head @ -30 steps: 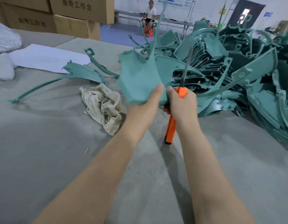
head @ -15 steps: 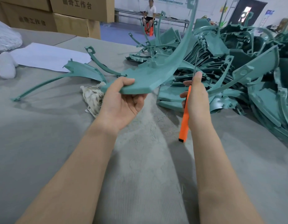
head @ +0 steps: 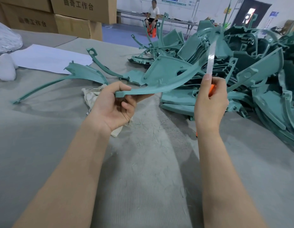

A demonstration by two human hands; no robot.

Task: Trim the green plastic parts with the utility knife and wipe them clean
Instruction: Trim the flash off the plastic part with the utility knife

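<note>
My left hand [head: 114, 105] grips the near end of a curved green plastic part [head: 166, 76], held above the grey table with its ribbed inner face up. My right hand [head: 209, 104] holds the orange utility knife [head: 211, 90], whose long blade [head: 211, 60] points up and lies close to the part's right edge. A cream cloth [head: 92, 96] lies on the table behind my left hand. A big heap of green parts [head: 251, 76] fills the right side.
Two more green parts [head: 80, 75] lie at the left of the cloth, near a white sheet of paper [head: 49, 58]. Cardboard boxes [head: 73, 15] stand at the table's far edge, white bags at far left. A person sits on a stool in the background.
My left hand has turned the green part from upright to flat, ribbed side up. My right hand has lifted the knife, its blade now beside the part's right edge.
</note>
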